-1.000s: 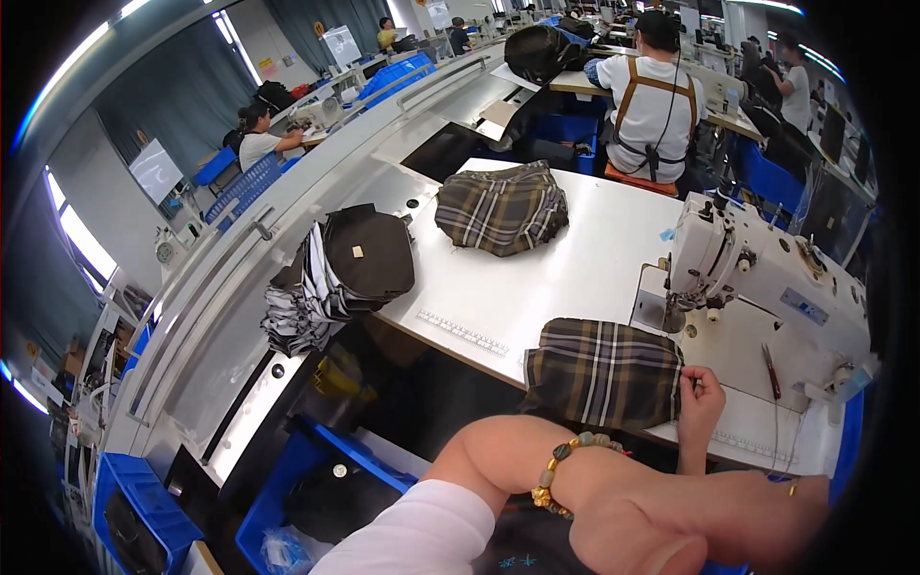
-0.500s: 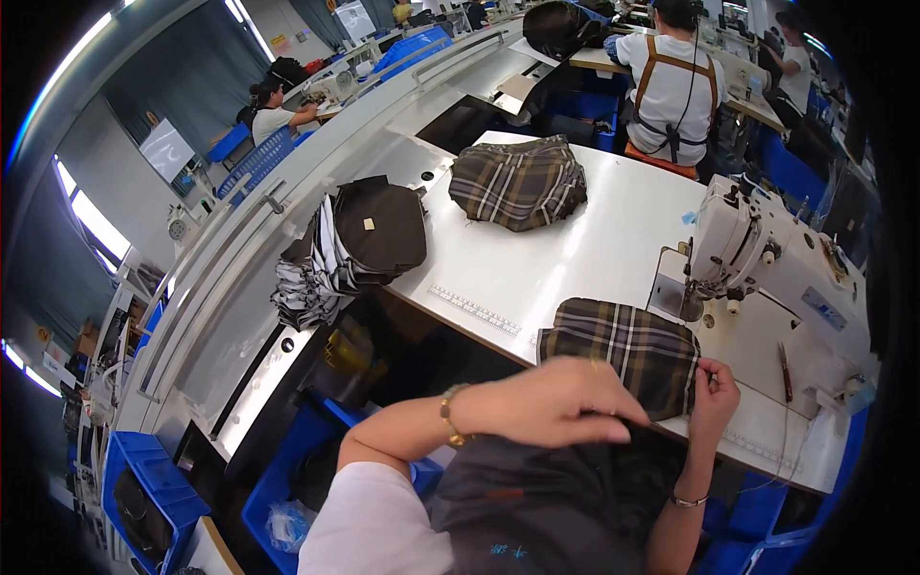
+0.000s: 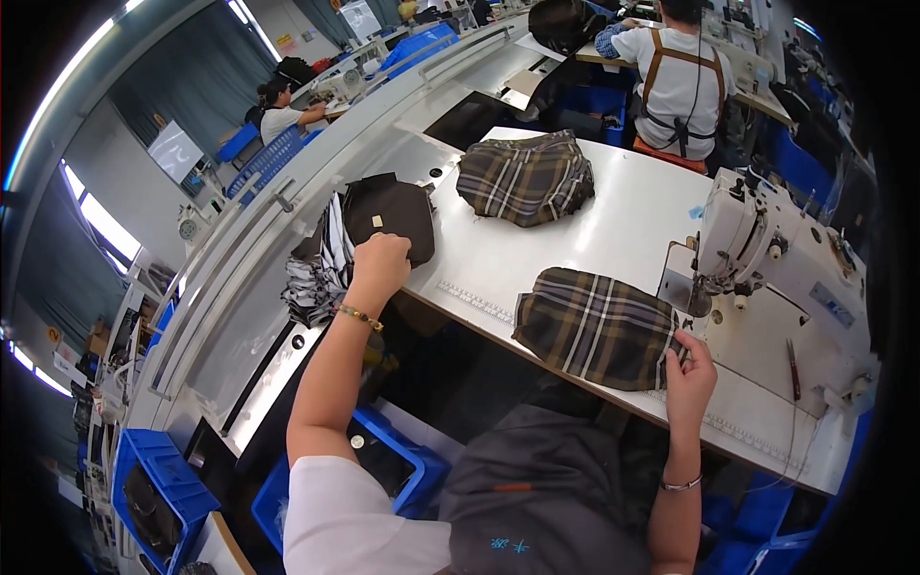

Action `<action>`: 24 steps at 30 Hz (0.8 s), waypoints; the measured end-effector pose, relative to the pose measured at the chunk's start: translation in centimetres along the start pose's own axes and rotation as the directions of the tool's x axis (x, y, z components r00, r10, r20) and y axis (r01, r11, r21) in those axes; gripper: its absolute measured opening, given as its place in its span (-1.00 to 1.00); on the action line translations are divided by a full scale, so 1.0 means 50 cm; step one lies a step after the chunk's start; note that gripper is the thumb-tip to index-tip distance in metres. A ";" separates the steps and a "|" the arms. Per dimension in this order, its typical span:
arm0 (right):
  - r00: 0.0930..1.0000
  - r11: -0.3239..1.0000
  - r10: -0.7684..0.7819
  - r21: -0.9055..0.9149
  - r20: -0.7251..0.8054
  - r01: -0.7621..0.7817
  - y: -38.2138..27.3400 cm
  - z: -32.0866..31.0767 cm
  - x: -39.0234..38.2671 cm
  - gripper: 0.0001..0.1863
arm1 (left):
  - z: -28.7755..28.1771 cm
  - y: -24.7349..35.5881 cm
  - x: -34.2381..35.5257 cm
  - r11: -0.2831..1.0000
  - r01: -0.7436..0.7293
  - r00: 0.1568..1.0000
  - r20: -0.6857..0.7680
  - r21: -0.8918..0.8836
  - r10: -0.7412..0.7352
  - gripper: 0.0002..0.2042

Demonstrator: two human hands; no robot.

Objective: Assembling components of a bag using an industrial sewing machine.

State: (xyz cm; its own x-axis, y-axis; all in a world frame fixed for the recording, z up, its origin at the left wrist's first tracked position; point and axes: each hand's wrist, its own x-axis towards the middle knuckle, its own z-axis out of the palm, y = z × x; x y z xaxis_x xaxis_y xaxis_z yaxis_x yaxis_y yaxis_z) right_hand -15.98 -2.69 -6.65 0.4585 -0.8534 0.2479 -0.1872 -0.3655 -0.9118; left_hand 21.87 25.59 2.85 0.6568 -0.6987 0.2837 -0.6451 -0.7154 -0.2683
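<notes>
A plaid fabric piece (image 3: 599, 331) in brown, black and white lies flat near the front edge of the white sewing table. My right hand (image 3: 690, 374) pinches its right edge between thumb and fingers. My left hand (image 3: 381, 265) reaches out to a stack of dark brown fabric pieces (image 3: 388, 206) with a small pale label on top. Its fingers curl at the top piece, and their tips are hidden. White-and-black folded edges (image 3: 331, 249) fan out on the stack's left side. Farther back rests a pile of plaid pieces (image 3: 527, 177).
A white sewing machine (image 3: 757, 240) stands at the right, with red-handled tweezers (image 3: 793, 369) beside it. Ruler strips run along the table's front edge. Blue bins (image 3: 422, 470) sit below at the left. A co-worker in a white shirt (image 3: 680, 91) sits beyond the table.
My left hand has moved from above the plaid piece out to the dark stack at the left. The plaid piece and my right hand have shifted slightly left and away from me.
</notes>
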 end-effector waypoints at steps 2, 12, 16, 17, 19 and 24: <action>1.000 1.000 -0.004 -0.007 -0.001 0.004 -0.008 -0.006 -0.003 -0.70 | 0.004 0.007 0.002 0.999 -0.030 0.999 -0.026 0.030 0.031 -0.83; 0.999 0.995 -0.026 0.096 -0.034 0.029 0.007 0.002 -0.003 -0.70 | 0.012 -0.017 0.031 0.974 0.156 0.967 -0.178 -0.167 -0.185 -0.84; 0.998 0.995 -0.066 0.072 0.000 0.065 -0.008 -0.007 -0.007 -0.75 | 0.000 -0.124 0.048 0.827 0.359 0.825 -0.267 -0.432 -0.498 -0.68; 0.997 0.995 -0.074 0.074 0.002 0.074 -0.004 -0.010 -0.008 -0.79 | -0.017 -0.136 0.056 0.766 0.292 0.775 -0.328 -0.573 -0.540 -0.66; 0.997 0.994 -0.081 0.080 -0.003 0.081 -0.001 -0.012 -0.008 -0.82 | -0.048 -0.174 0.066 0.496 -0.008 0.667 -0.374 -0.868 -0.644 -0.70; 0.994 0.989 -0.113 0.094 0.004 0.112 -0.007 -0.006 -0.007 -0.88 | -0.272 -0.038 0.020 0.157 -0.447 0.618 -0.430 -0.881 -0.658 -0.70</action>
State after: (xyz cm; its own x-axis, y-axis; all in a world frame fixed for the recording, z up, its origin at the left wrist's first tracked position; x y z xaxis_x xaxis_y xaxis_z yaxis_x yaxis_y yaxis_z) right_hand -16.32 -2.37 -6.31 0.4803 -0.8052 0.3478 -0.0518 -0.4219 -0.9052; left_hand 18.45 26.31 16.17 0.6623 0.0416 0.7481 -0.7384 0.2060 0.6422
